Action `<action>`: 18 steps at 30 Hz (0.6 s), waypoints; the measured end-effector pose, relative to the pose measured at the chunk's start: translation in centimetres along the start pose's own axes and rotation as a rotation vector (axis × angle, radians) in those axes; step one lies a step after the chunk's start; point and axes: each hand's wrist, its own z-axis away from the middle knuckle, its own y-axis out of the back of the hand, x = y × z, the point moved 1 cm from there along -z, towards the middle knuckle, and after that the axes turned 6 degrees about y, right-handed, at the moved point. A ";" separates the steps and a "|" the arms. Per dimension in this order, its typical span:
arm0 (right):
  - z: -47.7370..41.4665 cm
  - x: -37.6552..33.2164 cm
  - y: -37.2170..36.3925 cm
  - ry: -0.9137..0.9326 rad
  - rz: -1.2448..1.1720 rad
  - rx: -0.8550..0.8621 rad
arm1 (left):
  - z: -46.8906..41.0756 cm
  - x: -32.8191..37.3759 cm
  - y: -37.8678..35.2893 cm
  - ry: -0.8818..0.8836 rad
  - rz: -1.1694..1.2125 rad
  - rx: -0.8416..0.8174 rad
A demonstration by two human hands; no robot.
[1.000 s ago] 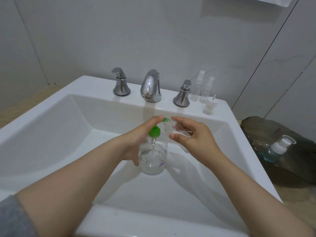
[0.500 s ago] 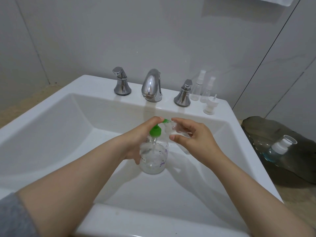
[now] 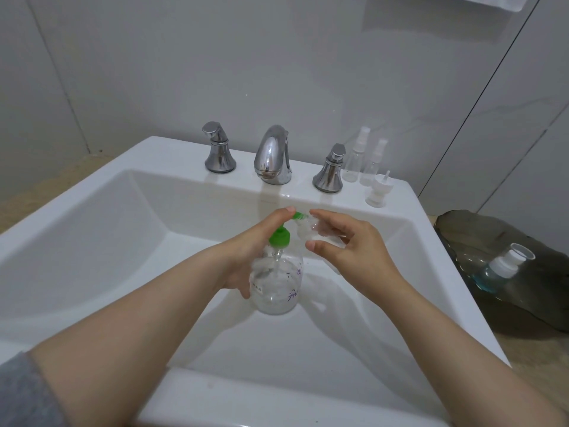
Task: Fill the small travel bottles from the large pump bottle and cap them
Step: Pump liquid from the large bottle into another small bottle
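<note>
Over the white sink basin my left hand grips a clear pump bottle with a green pump head; its fingers lie on top of the pump. My right hand holds a small clear travel bottle tilted, its mouth against the green nozzle. Two capped small spray bottles stand on the sink's back ledge at the right, and a loose white spray cap stands in front of them.
A chrome faucet with two chrome handles sits on the back ledge. To the right of the sink, a dark glass tray holds a blue bottle with a white cap. Grey tiled wall behind.
Both hands and the bottles stay almost still; the pump head and my left fingers shift only slightly.
</note>
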 end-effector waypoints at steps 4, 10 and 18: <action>-0.1 0.1 0.0 -0.012 -0.016 -0.016 | 0.0 0.1 0.0 -0.017 0.010 0.000; -0.2 0.3 -0.1 -0.027 -0.016 -0.036 | -0.1 0.2 0.1 -0.055 -0.004 -0.011; -0.2 0.4 -0.1 -0.036 0.010 -0.056 | -0.2 0.1 0.1 -0.062 0.013 0.007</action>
